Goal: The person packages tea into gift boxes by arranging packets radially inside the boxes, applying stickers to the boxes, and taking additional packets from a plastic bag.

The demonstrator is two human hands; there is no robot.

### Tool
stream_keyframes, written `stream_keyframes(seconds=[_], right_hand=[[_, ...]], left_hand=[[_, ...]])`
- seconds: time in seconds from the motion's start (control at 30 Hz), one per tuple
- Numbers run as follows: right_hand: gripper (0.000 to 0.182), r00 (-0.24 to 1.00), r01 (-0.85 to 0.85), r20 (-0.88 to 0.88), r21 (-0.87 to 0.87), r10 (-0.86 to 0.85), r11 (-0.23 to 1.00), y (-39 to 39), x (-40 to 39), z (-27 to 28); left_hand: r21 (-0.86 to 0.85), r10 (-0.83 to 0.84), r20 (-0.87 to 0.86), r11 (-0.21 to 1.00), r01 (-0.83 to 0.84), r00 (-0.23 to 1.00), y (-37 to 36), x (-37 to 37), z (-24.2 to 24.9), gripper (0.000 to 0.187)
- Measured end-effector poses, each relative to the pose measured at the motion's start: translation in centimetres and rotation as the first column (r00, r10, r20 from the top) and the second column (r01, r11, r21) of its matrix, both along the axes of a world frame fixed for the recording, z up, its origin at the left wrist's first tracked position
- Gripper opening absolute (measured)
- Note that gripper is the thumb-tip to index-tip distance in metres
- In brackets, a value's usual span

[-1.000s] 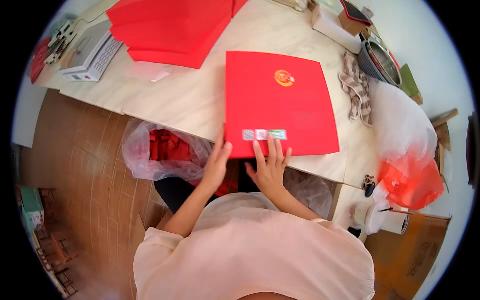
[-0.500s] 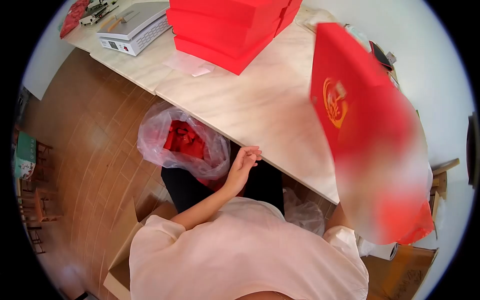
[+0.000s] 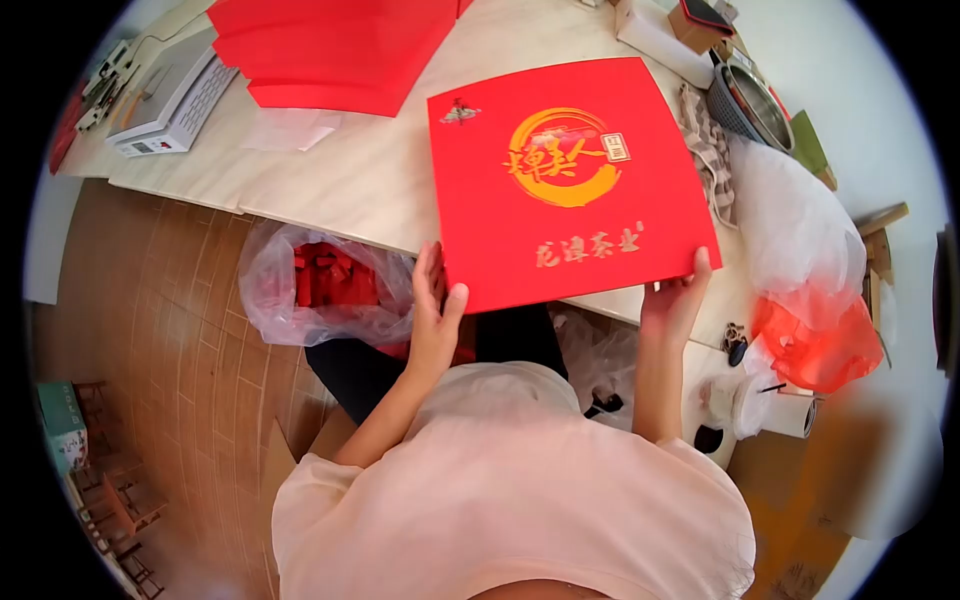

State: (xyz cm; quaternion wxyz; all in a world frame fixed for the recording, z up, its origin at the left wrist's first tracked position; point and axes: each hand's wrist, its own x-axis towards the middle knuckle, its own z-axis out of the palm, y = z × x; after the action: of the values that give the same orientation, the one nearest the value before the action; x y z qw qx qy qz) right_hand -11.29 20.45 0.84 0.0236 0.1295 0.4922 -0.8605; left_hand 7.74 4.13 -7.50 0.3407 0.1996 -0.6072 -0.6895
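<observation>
While each hand, left hand (image 3: pixel 433 318) and right hand (image 3: pixel 672 300), pinches a near corner, the red box (image 3: pixel 565 180) overhangs the table (image 3: pixel 360 190) edge.

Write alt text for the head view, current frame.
A person's left hand and right hand hold the near corners of a flat red box with a gold emblem, lying on a pale marble-patterned table. More red boxes are stacked at the far left beside a scale; a plastic bag of red pieces sits below the table edge.
</observation>
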Motion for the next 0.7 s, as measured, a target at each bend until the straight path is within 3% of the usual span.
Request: stream_keyframes(seconds=[0.03, 0.07, 0.1, 0.13, 0.17, 0.23, 0.27, 0.37, 0.4, 0.53, 0.7], right_hand=[[0.038, 0.994, -0.111, -0.015, 0.058, 0.112, 0.992, 1.1, 1.1, -0.7], [0.041, 0.973, -0.224, -0.023, 0.117, 0.228, 0.968, 2.3, 1.9, -1.2], [0.041, 0.975, -0.216, -0.017, 0.125, 0.22, 0.968, 3.6, 2.8, -1.7], [0.042, 0.921, -0.389, 0.054, 0.149, 0.386, 0.909, 4.9, 3.9, -2.2], [0.043, 0.835, -0.55, 0.132, 0.154, 0.535, 0.821, 5.9, 4.7, -2.6], [0.047, 0.778, -0.619, 0.256, 0.162, 0.573, 0.769, 6.7, 6.1, -2.9], [0.051, 0.708, -0.69, 0.352, 0.159, 0.613, 0.706, 6.9, 6.9, -3.1], [0.06, 0.65, -0.676, 0.523, 0.066, 0.552, 0.734, 6.3, 8.1, -3.3], [0.062, 0.715, -0.64, 0.494, 0.177, 0.495, 0.748, 5.9, 8.3, -3.6], [0.057, 0.78, -0.592, 0.372, 0.184, 0.502, 0.784, 5.7, 7.8, -4.2], [0.064, 0.752, -0.645, 0.374, 0.255, 0.542, 0.72, 7.3, 6.2, -4.7]], left_hand=[[0.008, 0.071, 0.11, 0.997, -0.073, 0.991, 0.2, 0.2, 0.0, 0.065], [0.135, 0.087, 0.127, 0.985, -0.104, 0.988, 0.0, 0.5, -0.5, 0.062], [0.26, 0.101, 0.148, 0.956, -0.137, 0.984, -0.5, 1.0, -1.0, 0.06], [0.264, 0.146, 0.174, 0.946, -0.189, 0.974, -1.1, 1.3, -0.4, 0.055], [0.444, 0.123, 0.158, 0.877, -0.182, 0.98, -1.3, 1.8, 0.9, 0.054], [0.545, -0.078, 0.196, 0.838, -0.042, 0.978, -3.2, 3.5, 0.9, 0.053], [0.468, -0.062, 0.269, 0.881, -0.074, 0.961, -3.5, 4.0, 1.6, 0.053], [0.38, -0.079, 0.327, 0.923, -0.055, 0.942, -4.8, 5.2, 1.0, 0.052], [0.377, -0.076, 0.337, 0.924, -0.06, 0.938, -4.7, 5.0, 1.6, 0.052], [0.409, -0.102, 0.312, 0.912, -0.036, 0.945, -4.6, 5.0, 1.8, 0.049], [0.47, -0.135, 0.243, 0.883, 0.005, 0.961, -4.9, 4.9, 1.4, 0.048]])
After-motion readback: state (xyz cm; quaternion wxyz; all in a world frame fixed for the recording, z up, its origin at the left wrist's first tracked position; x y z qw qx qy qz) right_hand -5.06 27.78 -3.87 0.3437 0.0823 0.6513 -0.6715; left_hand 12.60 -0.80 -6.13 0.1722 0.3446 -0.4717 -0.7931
